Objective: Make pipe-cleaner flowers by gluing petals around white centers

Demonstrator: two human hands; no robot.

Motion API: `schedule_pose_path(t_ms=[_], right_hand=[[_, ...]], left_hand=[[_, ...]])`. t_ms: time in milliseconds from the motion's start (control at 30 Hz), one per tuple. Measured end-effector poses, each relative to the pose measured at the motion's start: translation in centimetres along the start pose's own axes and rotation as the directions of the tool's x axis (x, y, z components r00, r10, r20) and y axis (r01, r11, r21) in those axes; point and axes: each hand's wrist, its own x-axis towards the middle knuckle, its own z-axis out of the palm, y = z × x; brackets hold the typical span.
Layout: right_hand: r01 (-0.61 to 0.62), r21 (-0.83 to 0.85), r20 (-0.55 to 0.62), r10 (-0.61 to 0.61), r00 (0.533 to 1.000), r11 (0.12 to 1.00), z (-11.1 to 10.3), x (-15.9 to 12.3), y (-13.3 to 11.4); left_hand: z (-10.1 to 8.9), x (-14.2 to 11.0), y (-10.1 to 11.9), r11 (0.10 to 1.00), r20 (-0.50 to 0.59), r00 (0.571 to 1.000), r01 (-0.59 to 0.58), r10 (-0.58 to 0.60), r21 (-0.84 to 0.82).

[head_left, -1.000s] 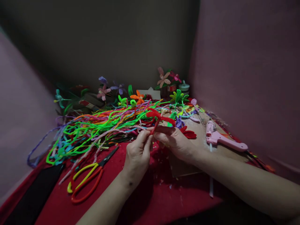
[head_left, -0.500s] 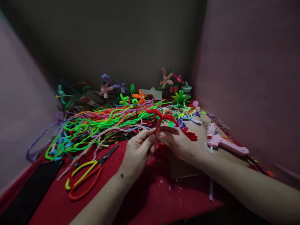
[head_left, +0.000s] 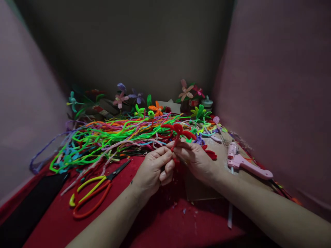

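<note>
Between my two hands is a red pipe-cleaner flower [head_left: 178,129], its looped petals up and its stem down. My left hand [head_left: 156,168] pinches the lower stem between thumb and finger. From the other side, my right hand [head_left: 198,160] also closes its fingertips on the stem. Just beyond my right fingers lies another red pipe-cleaner piece [head_left: 210,154] with several petals, partly hidden. Behind both hands spreads a pile of colourful pipe cleaners [head_left: 111,132].
Scissors [head_left: 95,193] with yellow and orange handles lie left on the red cloth [head_left: 160,220]. A pink glue gun [head_left: 245,165] rests on cardboard [head_left: 201,193] at right. Finished pipe-cleaner flowers [head_left: 186,91] stand along the back wall. A black strip [head_left: 33,210] lies far left.
The red flower has turned, so a rounded petal loop now shows on top between the side petals. Both hands keep their pinch on the stem. The camera view has shifted slightly.
</note>
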Motion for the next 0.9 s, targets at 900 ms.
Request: schedule_pose_path(t_ms=[900], right_hand=[[0.056, 0.081, -0.163, -0.043, 0.986, 0.995, 0.3, 0.1, 0.4]], left_hand=[[-1.4, 0.8, -1.7, 0.16, 0.106, 0.806, -0.241, 0.582, 0.957]])
